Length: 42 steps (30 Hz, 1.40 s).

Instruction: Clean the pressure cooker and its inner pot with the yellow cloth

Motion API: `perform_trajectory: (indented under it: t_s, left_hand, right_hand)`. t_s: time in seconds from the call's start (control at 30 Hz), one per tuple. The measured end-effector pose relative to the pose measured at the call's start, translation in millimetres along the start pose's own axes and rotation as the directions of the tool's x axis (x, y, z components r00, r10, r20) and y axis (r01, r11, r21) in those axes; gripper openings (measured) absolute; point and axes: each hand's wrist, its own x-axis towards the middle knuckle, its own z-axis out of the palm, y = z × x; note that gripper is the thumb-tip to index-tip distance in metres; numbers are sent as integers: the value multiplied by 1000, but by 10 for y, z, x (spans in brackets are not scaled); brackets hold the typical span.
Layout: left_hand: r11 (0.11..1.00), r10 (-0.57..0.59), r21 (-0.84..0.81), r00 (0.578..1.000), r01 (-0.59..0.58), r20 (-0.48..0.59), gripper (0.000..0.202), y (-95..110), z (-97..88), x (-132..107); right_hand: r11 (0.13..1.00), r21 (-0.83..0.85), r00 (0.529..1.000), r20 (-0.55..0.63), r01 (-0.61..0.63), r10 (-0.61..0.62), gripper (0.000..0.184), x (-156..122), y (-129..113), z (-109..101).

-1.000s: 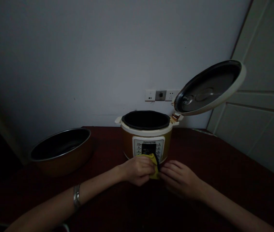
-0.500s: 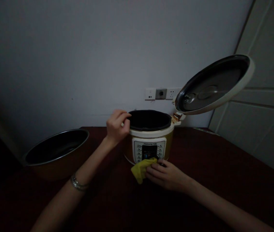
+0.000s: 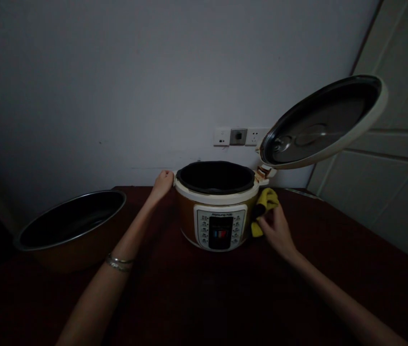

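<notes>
cloth (image 3: 268, 198) clamped in r hand (image 3: 278, 232) beside cooker (image 3: 186, 214), l hand (image 3: 163, 184) closed on its handle (image 3: 175, 180)

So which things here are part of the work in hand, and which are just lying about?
In hand or worked at:
yellow cloth, held in the right hand
cooker, lid raised, left hand curled at its left edge

Just about:
brown pot, neither hand on it
wall plates behind the cooker

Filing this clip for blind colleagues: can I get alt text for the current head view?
A person's right hand holds a yellow cloth at the right side of an open cooker, while the left hand grips its left side. The raised lid slants rightward; a separate pot sits at left on the dark table.
</notes>
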Motion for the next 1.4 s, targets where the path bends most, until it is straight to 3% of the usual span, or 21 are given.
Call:
perform_trajectory:
  t_s: [0.07,0.13,0.3,0.43,0.63,0.93,1.17,1.4]
  left_hand:
    - [1000,-20,-19,1000,19,-11,27,1,5,-1]
    - [999,-22,-34,999,21,-27,28,-15,20,8]
    - [998,19,-61,998,-23,-66,33,-96,91,59]
    - [998,31,-57,995,-36,-94,34,-133,133,94]
    - [999,16,-30,991,-20,-130,35,-115,147,82]
    - [999,10,-38,990,-16,-142,36,-114,162,78]
    - [999,-3,-41,990,-3,-142,36,-75,142,50]
    - [998,-7,-62,989,-2,-145,35,-92,155,61]
  right_hand:
    - [946,180,963,33,-269,268,27,58,151,74]
    - [846,311,899,83,-434,431,28,134,267,176]
    - [657,460,795,232,-597,560,39,245,352,505]
    - [444,577,690,319,-686,650,40,155,230,575]
    - [196,668,542,359,-718,760,23,-101,-128,405]
    - [45,751,434,330,-659,838,7,-411,-586,308]
    - [-128,763,351,431,-633,831,17,-570,-882,275]
    - [-257,671,237,551,-696,800,17,-664,-1040,323]
